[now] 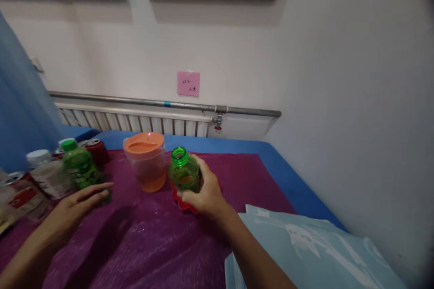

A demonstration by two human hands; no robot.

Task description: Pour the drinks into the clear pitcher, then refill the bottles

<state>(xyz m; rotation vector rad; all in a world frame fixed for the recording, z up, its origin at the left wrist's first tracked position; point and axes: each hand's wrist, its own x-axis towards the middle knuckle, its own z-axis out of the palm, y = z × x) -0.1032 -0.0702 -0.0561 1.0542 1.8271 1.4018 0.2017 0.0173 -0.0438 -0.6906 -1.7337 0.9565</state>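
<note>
My right hand (212,194) is wrapped around a green plastic bottle (185,174) whose neck is uncapped. Some liquid shows through its wall. Under and behind it is a red wavy-edged dish (185,204), mostly hidden by the bottle and hand. Over on the left, my left hand (84,201) has its fingers together, with a small green bottle cap (107,197) at the fingertips. Just left of the held bottle stands a clear pitcher (149,171) with an orange lid and orange-tinted liquid inside.
A capped green bottle (79,165), a white-capped bottle (50,174), a red can (97,151) and other drink containers crowd the left. Purple plastic sheeting (159,244) covers the blue table (288,167). Folded light-blue cloth (305,253) lies at right; a radiator (162,124) is behind.
</note>
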